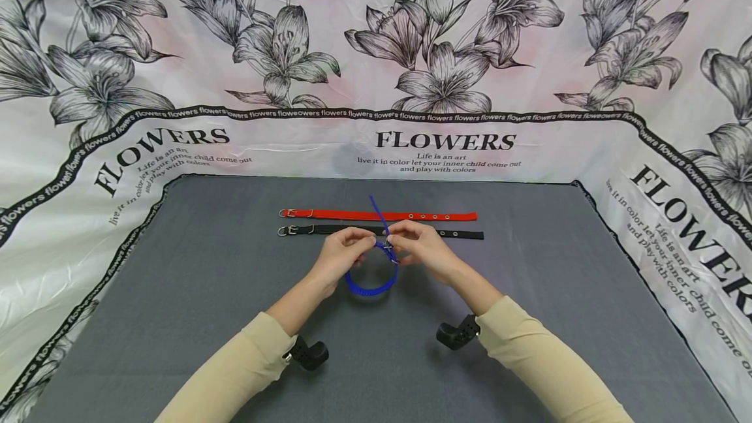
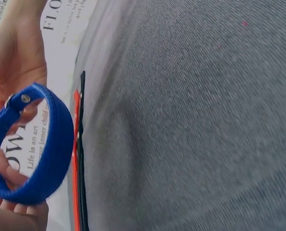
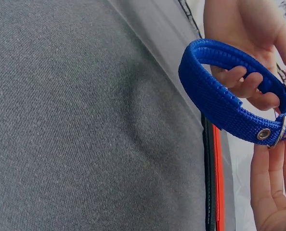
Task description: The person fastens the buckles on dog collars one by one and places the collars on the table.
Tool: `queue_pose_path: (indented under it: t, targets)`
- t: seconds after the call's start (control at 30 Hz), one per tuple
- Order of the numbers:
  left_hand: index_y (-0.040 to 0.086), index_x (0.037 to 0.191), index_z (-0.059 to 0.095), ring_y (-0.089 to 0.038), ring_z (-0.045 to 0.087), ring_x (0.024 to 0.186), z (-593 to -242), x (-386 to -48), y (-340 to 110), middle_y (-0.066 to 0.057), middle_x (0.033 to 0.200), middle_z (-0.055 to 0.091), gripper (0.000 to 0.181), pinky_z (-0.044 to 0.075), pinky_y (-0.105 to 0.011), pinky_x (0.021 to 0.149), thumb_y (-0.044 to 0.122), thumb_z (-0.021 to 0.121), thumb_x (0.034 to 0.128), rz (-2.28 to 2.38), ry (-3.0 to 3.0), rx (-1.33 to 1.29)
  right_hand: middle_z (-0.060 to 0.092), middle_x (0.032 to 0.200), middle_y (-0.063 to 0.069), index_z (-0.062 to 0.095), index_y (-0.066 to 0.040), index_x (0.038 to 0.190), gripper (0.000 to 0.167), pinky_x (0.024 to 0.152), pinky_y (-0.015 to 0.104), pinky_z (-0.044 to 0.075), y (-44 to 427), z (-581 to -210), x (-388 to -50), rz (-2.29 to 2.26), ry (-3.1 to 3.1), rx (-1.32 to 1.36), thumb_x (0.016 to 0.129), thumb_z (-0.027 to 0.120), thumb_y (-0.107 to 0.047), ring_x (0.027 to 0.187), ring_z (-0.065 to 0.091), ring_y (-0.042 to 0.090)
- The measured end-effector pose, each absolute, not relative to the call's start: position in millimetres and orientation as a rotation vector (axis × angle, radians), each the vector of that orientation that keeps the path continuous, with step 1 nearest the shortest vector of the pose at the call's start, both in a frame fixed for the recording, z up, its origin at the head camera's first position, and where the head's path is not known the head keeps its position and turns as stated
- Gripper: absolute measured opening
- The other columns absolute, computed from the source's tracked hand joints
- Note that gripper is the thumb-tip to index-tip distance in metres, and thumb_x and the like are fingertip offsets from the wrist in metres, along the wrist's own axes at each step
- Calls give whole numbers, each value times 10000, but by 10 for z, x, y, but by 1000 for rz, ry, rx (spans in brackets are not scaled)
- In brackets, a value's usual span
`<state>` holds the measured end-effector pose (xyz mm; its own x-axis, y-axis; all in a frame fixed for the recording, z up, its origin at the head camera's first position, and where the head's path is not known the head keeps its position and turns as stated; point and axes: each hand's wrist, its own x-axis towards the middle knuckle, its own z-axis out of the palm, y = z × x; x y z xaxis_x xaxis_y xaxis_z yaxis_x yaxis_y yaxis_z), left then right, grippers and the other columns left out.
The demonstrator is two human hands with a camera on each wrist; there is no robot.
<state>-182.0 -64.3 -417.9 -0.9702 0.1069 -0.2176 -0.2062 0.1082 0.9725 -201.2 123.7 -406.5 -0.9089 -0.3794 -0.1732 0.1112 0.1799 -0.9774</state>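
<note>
A blue collar (image 1: 370, 292), bent into a loop, is held up above the cloth. Its free end (image 1: 376, 207) sticks up past the metal buckle. At the left of the buckle, my left hand (image 1: 341, 254) pinches the strap between thumb and fingers. My right hand (image 1: 425, 250) pinches it on the other side, near the free end. In the right wrist view the blue collar (image 3: 205, 91) shows a metal eyelet (image 3: 264, 134) beside a metal ring (image 3: 280, 132). The left wrist view shows the loop of the collar (image 2: 58, 144) from its side, with the buckle partly cut off.
Behind the hands, a red collar (image 1: 352, 215) and a black collar (image 1: 329, 230) lie straight and side by side on the grey cloth (image 1: 194, 292). A white flowered sheet with lettering (image 1: 294, 149) surrounds the cloth at the back and sides.
</note>
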Motion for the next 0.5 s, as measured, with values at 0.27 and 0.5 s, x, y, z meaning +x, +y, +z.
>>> queue_pose_path:
  t: [0.27, 0.5]
  targets:
    - [75, 1115, 609, -340, 612, 942, -4244, -1803, -710, -119, 1004, 674, 269, 522, -319, 761, 250, 587, 912, 1953, 2071, -26, 561, 949, 55, 524, 31, 1180, 360, 717, 385, 543, 1266, -4062, -2024, -1804, 2078, -269, 908, 589, -195, 834, 561, 194]
    - [69, 1086, 606, -215, 621, 803, -4271, -1804, -710, -66, 909, 667, 242, 525, -280, 706, 249, 554, 932, 1987, 2049, -20, 552, 958, 60, 519, 39, 1183, 367, 719, 382, 544, 1250, -4047, -2023, -1797, 2075, -265, 910, 586, -197, 819, 553, 181]
